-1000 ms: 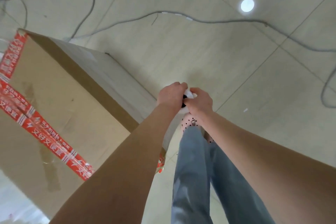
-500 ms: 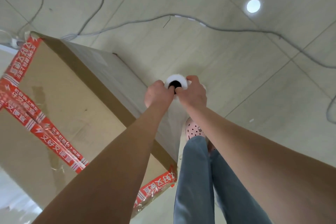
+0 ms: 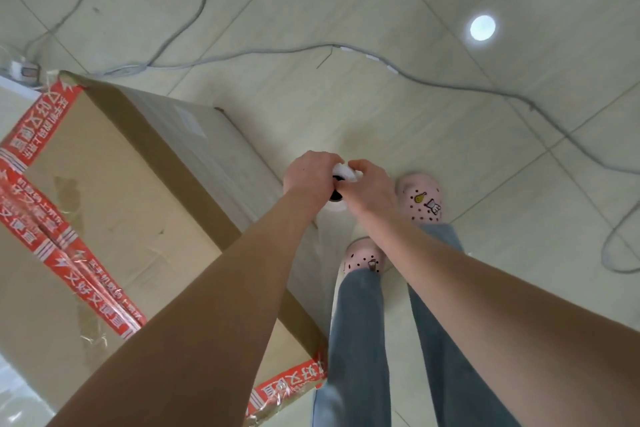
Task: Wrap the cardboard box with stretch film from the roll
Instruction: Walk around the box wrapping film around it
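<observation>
A large cardboard box (image 3: 114,204) with red printed tape strips stands on the floor at the left. Clear film covers its right side face. Beside that face, both hands hold a white stretch film roll (image 3: 341,174) upright, its black core end showing between them. My left hand (image 3: 310,177) grips the roll from the left and my right hand (image 3: 370,189) grips it from the right. Most of the roll is hidden under the hands.
Grey cables (image 3: 433,80) snake across the tiled floor behind and to the right. My feet in pink clogs (image 3: 420,199) stand just right of the box. A power strip (image 3: 24,71) lies at the far left past the box corner.
The view has shifted, so the box corner and both feet show more. Both hands keep hold of the roll beside the box's right face.
</observation>
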A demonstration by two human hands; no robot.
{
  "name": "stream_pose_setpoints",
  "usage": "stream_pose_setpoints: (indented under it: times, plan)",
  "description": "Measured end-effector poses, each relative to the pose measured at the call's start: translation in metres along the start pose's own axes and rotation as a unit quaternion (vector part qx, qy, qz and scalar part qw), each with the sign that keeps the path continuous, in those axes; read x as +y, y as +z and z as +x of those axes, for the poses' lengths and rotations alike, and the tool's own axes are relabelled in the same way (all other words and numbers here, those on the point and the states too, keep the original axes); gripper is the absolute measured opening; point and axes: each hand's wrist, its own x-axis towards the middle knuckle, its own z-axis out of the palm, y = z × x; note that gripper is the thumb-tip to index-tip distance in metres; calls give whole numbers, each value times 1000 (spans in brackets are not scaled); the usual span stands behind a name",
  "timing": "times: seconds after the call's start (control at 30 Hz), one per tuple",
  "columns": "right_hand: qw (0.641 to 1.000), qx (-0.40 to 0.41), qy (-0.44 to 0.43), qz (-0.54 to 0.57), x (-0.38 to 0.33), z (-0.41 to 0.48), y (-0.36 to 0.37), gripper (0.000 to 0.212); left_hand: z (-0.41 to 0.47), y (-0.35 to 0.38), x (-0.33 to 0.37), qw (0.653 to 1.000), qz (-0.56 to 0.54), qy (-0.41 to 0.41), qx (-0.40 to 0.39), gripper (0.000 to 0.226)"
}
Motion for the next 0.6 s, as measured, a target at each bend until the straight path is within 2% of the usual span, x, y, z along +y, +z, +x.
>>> stream_pose_setpoints:
  times: [0.03, 0.2, 0.33, 0.43, 0.5, 0.6]
  plan:
    - [1000, -3, -6, -18, -2, 1, -3, 35, 1, -2, 2, 1000, 10, -2, 3, 17]
    - [996, 0, -40, -76, -16, 7, -17, 13, 2, -10, 12, 1000, 5, -17, 11, 26]
    - [992, -18, -70, -108, -38, 15, -17, 28, 3, -17, 4, 990, -64, -116, 47, 11]
    - [990, -10, -110, -91, -54, 20, -8, 30, 2, -18, -8, 965, -136, -204, 94, 15]
    - [990, -3, -114, -79, -62, 21, -2, 35, 3, -18, -15, 933, -209, -272, 108, 26]
    - [992, -16, -92, -88, -70, 28, 1, 38, 9, -19, -23, 901, -295, -308, 76, 38]
